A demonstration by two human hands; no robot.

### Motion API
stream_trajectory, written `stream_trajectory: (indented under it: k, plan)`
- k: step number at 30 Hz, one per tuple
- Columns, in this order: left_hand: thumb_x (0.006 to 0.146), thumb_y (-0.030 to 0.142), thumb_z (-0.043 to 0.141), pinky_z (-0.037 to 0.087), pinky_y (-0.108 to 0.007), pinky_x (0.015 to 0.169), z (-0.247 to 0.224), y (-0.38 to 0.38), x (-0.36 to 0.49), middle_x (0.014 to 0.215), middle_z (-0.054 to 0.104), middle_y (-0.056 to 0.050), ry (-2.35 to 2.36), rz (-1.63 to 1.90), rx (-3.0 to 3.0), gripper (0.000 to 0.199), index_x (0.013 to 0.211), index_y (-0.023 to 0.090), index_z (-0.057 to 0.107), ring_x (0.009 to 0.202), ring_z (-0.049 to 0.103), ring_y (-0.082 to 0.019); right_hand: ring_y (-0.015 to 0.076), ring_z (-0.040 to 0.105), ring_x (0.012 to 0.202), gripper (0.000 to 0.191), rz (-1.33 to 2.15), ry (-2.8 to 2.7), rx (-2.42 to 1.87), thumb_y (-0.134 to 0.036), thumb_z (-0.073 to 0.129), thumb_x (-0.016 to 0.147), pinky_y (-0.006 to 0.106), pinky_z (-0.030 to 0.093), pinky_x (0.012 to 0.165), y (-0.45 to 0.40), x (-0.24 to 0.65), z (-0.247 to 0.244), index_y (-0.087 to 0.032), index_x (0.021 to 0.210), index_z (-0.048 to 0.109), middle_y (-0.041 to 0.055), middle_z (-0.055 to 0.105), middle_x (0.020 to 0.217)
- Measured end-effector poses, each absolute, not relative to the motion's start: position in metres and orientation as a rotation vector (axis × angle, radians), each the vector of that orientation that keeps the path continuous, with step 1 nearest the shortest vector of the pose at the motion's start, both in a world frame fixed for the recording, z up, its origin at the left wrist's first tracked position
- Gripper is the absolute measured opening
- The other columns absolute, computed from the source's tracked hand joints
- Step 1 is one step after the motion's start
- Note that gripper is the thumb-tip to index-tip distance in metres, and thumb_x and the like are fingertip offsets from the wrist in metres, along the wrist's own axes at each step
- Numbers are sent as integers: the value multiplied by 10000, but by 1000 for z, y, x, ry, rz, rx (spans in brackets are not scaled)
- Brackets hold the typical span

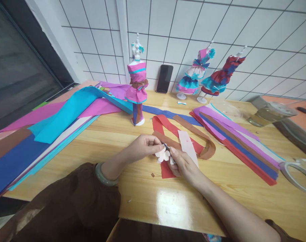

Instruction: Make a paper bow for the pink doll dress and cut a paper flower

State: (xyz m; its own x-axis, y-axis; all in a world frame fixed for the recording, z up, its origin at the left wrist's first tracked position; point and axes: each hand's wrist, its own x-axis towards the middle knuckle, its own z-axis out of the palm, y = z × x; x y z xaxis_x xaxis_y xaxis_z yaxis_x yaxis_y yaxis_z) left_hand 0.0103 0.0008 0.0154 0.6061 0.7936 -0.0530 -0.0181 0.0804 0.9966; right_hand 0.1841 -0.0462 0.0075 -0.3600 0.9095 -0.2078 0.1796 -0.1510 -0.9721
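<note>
A pale pinkish-white paper flower (162, 156) with rounded petals is pinched between the thumb and fingers of my left hand (149, 146). My right hand (183, 164) grips small scissors (167, 148), whose dark blades reach the flower's upper edge; the fingers cover most of their handles. Beneath and beyond both hands lie red crepe paper strips (168, 170), a brown strip (207, 148) and a pale pink strip (188, 146). A tiny brown scrap (153, 174) rests near my left wrist.
A small dress form (136, 80) in pink paper stands ahead, with two others (193, 72) (221, 75) at the back right. A phone (164, 79) leans on the tiled wall. Crepe strips (69, 109) spread left, more (238, 141) right, beside tape (298, 174) and a cup (269, 114).
</note>
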Motion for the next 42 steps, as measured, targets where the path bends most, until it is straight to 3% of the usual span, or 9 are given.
stream_trajectory:
  k: [7, 17, 23, 30, 42]
  plan:
    - [747, 336, 589, 449, -252, 633, 16, 0, 10, 719, 647, -71, 728, 729, 1349, 234, 733, 102, 584, 656, 585, -131, 60, 185, 371, 423, 1609, -1491, -1266, -575, 315, 849, 194, 143, 359, -46, 184, 10, -188, 715, 420, -88, 213, 447]
    - [725, 308, 620, 415, -207, 579, 16, 2, 10, 677, 619, -33, 752, 781, 1280, 206, 729, 105, 587, 602, 546, -90, 62, 210, 370, 422, 1564, -1505, -1286, -562, 309, 858, 199, 167, 359, -46, 184, 11, -189, 679, 391, -84, 236, 443]
    - [735, 385, 591, 393, -219, 586, 12, 3, 11, 666, 591, -26, 749, 781, 1284, 277, 774, 110, 586, 614, 531, -100, 59, 215, 370, 429, 1529, -1461, -1268, -555, 310, 862, 197, 179, 353, -46, 183, 13, -192, 638, 355, -82, 237, 446]
    - [754, 355, 571, 380, -228, 566, 7, 2, 13, 755, 619, -77, 764, 714, 1379, 261, 758, 94, 585, 614, 515, -102, 58, 203, 363, 420, 1525, -1425, -1266, -548, 312, 865, 197, 169, 350, -45, 182, 11, -194, 644, 358, -87, 221, 435]
    - [752, 330, 575, 402, -236, 590, 11, -1, 13, 743, 613, -64, 709, 700, 1358, 235, 760, 95, 587, 644, 539, -119, 50, 216, 372, 420, 1593, -1421, -1206, -527, 318, 875, 196, 171, 358, -46, 183, 10, -183, 640, 377, -81, 260, 455]
